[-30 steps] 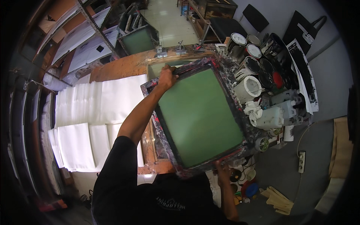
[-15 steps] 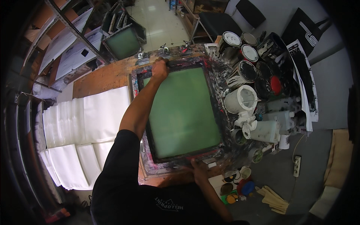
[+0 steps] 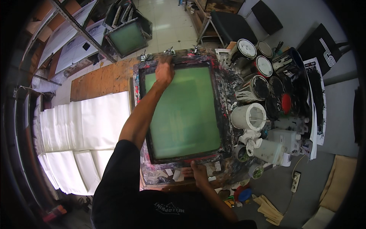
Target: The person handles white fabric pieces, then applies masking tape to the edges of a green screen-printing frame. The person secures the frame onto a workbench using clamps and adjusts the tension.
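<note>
A screen printing frame (image 3: 190, 157) with a green mesh (image 3: 187, 114) and dark, ink-stained bars lies over the worktable in front of me. My left hand (image 3: 165, 72) reaches across to its far bar, fingers curled over the edge and slightly blurred. At the near bar is my right hand (image 3: 198, 173), thumb on top, the other fingers partly hidden below the edge. Just beyond the far bar stand metal hinge clamps (image 3: 169, 51). Small pale tape pieces (image 3: 178, 175) stick to the table surface by my right hand.
Stacked white sheets (image 3: 103, 118) spread along the left. Ink cans (image 3: 253, 88), a white bucket (image 3: 244, 116) and plastic jugs (image 3: 268, 150) crowd the right side. More screens (image 3: 127, 38) lean beyond the table near a black chair (image 3: 228, 26). A power strip (image 3: 295, 182) lies lower right.
The frame has shifted away from me, toward the clamps, with both hands on it. More of the near table surface and its tape pieces now shows. The view has tilted slightly.
</note>
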Available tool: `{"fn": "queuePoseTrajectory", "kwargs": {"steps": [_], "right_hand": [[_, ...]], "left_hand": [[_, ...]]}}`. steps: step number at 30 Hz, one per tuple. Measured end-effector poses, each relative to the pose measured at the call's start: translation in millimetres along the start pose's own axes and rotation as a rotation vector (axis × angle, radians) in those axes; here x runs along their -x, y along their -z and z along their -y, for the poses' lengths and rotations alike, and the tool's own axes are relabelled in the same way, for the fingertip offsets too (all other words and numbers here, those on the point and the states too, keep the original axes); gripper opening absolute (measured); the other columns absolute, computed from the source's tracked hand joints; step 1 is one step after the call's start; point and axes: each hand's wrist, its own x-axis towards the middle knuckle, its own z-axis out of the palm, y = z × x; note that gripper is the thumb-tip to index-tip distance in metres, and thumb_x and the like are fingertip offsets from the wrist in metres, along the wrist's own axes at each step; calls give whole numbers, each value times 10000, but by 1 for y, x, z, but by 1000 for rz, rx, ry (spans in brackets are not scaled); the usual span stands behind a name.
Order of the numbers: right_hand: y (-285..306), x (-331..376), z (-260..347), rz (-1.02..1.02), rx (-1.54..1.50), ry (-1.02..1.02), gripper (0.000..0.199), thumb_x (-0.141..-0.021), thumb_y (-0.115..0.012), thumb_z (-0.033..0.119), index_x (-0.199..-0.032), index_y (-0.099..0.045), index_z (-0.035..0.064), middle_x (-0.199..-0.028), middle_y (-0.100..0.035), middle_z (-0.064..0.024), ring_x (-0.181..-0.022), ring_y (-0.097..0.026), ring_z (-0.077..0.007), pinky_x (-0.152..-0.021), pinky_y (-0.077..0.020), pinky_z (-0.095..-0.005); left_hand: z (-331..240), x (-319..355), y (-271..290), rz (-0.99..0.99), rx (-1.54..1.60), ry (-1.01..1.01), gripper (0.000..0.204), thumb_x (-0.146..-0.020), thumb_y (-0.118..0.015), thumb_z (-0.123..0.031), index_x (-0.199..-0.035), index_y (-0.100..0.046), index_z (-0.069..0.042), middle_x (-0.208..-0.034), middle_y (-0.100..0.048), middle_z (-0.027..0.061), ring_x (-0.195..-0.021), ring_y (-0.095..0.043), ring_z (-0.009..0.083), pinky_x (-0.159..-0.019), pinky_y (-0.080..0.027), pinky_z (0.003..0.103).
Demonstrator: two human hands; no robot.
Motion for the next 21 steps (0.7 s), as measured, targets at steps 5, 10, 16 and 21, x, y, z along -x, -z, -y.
{"fn": "queuePoseTrajectory", "kwargs": {"steps": [5,10,16,21], "right_hand": [[-1,6,18,4,67,-116,497,-1056,-565,382,-1051,-608,-113,-1002,-741,-249,-826,-763,-301,-673,-627,-368],[42,23,58,-89,591,355,370,-1011,-651,325,-1041,-673,-43,-939,-733,-163,-809,-718,-273,-714,-561,-393],[74,-24,125,-793,1316,1017,513,-977,-640,303,-1318,-532,-64,-1215,-584,-303,-1149,-560,-478,-974,-454,-544],[98,-50,110,-684,1287,1037,520,-967,-658,273,-1313,-522,-90,-1208,-569,-318,-1133,-553,-495,-968,-449,-548]], "left_hand": [[-58,84,62,-102,86,-18,503,-901,-697,-109,-1371,-550,-8,-1400,-536,241,-1291,-493,431,-1099,-405,526],[-78,247,165,-82,-223,399,699,-898,-708,-191,-1494,-406,16,-1349,-516,272,-1238,-480,450,-1046,-356,578],[-97,353,182,156,-281,630,723,-892,-704,-241,-1489,-393,21,-1325,-509,260,-1209,-473,439,-1024,-342,609],[-85,370,169,-26,-100,610,519,-895,-667,-120,-1367,-533,51,-1247,-555,287,-1146,-524,454,-1010,-428,517]]}}
